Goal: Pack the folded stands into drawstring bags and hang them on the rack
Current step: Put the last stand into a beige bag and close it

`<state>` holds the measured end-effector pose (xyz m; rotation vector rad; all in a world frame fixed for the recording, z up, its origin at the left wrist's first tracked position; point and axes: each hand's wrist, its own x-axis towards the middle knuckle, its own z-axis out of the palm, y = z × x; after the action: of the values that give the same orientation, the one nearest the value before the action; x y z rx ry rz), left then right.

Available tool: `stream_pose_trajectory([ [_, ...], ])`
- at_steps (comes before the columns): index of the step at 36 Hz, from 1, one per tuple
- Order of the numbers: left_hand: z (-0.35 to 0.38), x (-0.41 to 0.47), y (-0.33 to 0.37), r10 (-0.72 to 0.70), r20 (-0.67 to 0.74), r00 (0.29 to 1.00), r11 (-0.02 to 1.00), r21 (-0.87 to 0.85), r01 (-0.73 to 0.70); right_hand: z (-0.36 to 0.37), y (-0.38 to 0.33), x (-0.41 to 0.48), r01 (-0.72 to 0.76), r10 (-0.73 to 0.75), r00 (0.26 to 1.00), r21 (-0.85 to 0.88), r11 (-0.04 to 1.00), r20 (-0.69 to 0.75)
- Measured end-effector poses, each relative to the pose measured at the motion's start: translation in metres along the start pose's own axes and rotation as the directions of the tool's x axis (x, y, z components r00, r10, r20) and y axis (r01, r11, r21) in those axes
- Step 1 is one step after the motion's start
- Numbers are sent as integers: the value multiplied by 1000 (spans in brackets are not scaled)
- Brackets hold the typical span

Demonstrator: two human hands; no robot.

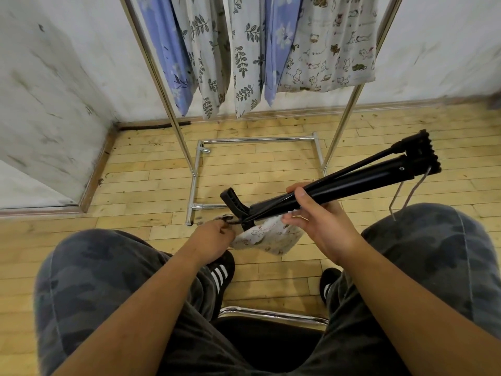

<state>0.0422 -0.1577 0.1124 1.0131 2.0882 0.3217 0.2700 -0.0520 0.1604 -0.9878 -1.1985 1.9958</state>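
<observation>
- The right hand (pixel 317 213) has its fingers wrapped round the black folded metal stand (pixel 352 183) at mid-shaft. The stand is carried slanted over the lap, feet end high to the right and head end low.
- The head end sits right at the mouth of the pale cat-print fabric drawstring bag (pixel 271 240), which hangs between the knees above the wooden plank floor (pixel 135 185).
- The left hand (pixel 214 234) has curled fingers pinching the bag's rim by the dark cord. Whether the mouth is fully spread, I cannot tell.
- To do this well, I'd say pull the rim wide and taut with the left hand, then feed the stand straight down its own axis.
- That angled head bracket looks likely to snag the fabric, so turn it to slip in edge first.
- A thin wire hanger (pixel 409 194) dangles near the feet end, so keep it out of the bag.
- The chrome tubular rack (pixel 173 112) stands ahead with patterned cloth bags (pixel 244 50) already hung. This bag is not yet ready to join them.
</observation>
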Motion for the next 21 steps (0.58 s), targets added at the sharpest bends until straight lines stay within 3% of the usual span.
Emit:
stream_pose_trajectory([
  [15,-2,4,-5,44,-96,994,998,50,-40,5,0,-8,35,-10,995,-247,968,102],
  [21,-5,-2,1,177,-168,970,983,-12,-181,6,2,-8,75,-35,992,-352,933,119],
])
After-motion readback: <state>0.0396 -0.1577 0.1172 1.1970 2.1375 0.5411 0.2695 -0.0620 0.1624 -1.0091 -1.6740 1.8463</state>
